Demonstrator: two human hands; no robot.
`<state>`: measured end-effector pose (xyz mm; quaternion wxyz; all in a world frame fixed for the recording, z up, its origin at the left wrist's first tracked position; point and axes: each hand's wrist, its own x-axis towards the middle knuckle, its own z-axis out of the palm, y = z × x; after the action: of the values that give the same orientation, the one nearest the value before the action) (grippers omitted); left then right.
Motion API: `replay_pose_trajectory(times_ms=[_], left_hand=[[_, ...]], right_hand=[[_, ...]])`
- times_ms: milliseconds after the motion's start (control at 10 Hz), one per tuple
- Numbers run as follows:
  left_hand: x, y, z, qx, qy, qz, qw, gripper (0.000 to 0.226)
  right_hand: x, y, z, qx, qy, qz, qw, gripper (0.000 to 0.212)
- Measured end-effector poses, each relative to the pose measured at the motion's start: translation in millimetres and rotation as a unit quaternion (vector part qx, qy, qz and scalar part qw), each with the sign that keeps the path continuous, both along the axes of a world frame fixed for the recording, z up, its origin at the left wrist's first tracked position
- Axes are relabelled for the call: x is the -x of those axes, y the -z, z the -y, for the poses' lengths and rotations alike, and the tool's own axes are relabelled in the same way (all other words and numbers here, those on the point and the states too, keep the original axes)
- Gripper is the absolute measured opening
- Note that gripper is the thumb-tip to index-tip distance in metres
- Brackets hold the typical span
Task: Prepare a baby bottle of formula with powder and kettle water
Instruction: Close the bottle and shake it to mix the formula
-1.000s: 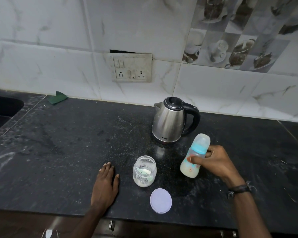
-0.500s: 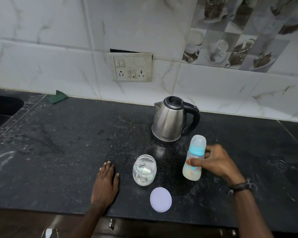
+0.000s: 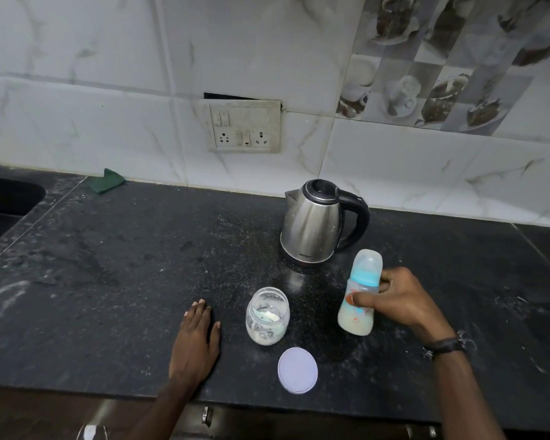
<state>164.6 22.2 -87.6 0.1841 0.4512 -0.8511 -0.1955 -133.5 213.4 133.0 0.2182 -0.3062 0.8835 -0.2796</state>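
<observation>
So the baby bottle (image 3: 360,293) has straightened up compared to a second ago, when it was tipped further over to the right; now it's close to upright with only a slight lean, base down near the counter (image 3: 115,281), though I can't tell if it's actually resting on it. The right hand (image 3: 397,300) grips it around the middle, thumb across the front and fingers curled round the back. The bottle has its clear cap on over a blue collar and milky liquid in the lower part.

The left hand (image 3: 197,341) hasn't budged: palm down, flat on the counter near the front edge, fingers straight and together, holding nothing.

Between the two hands sits the open powder jar (image 3: 267,315), clear, with a bit of white powder inside and what looks like a scoop. Its pale lilac lid (image 3: 297,369) lies flat on the counter just in front of it, apart from the jar.

The steel kettle (image 3: 315,223) with black lid and handle stands just behind the bottle, lid closed, spout pointing left. Further back there's a green scrub pad (image 3: 106,180) by the wall and a switchboard (image 3: 244,126) on the tiles. A sink (image 3: 7,201) edge shows at far left.
</observation>
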Motion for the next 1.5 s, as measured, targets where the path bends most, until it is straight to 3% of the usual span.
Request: replay_pose_trajectory(times_ms=[100,200,300,400,600,700,800,900,1000,1300,1500], left_hand=[[0.1,-0.3,-0.5,-0.001,0.001,0.001,1.000,0.058],[-0.3,0.2,0.1,0.001,0.002,-0.003,1.000,0.057],[1.1,-0.4,0.1,-0.003,0.000,-0.001,1.000,0.059],[0.2,0.7,0.2,-0.004,-0.001,-0.006,1.000,0.064],[0.0,0.1,0.2,-0.005,0.001,-0.005,1.000,0.068],[0.0,-0.4,0.2,-0.001,0.001,-0.005,1.000,0.067],[0.5,1.0,0.3,-0.001,0.004,-0.002,1.000,0.067],[0.2,1.9,1.0,-0.001,0.002,-0.005,1.000,0.066],[1.1,0.9,0.4,0.002,0.002,-0.003,1.000,0.059],[-0.1,0.9,-0.8,0.011,0.003,-0.002,1.000,0.066],[0.5,-0.7,-1.8,0.009,0.003,-0.003,1.000,0.066]], right_hand=[[1.0,1.4,-0.6,-0.003,0.011,-0.061,0.998,0.045],[-1.4,-0.4,-1.1,0.007,-0.008,0.018,1.000,0.034],[-1.8,0.2,-1.1,0.002,0.009,-0.045,0.999,0.044],[-5.7,1.4,-0.2,0.023,-0.015,0.019,0.999,0.039],[-6.0,2.3,2.0,0.019,-0.008,-0.018,1.000,0.048],[-6.9,2.1,1.2,0.019,-0.009,0.025,0.999,0.035],[-4.5,2.3,0.4,0.028,0.014,-0.036,0.999,0.045],[-4.9,2.1,0.4,0.029,-0.008,0.020,0.999,0.037],[-4.4,0.9,0.0,-0.031,0.020,-0.068,0.997,0.043],[-9.3,7.2,4.4,-0.035,0.006,-0.010,0.999,0.050],[-1.7,7.6,1.8,-0.078,-0.004,-0.028,0.997,0.064]])
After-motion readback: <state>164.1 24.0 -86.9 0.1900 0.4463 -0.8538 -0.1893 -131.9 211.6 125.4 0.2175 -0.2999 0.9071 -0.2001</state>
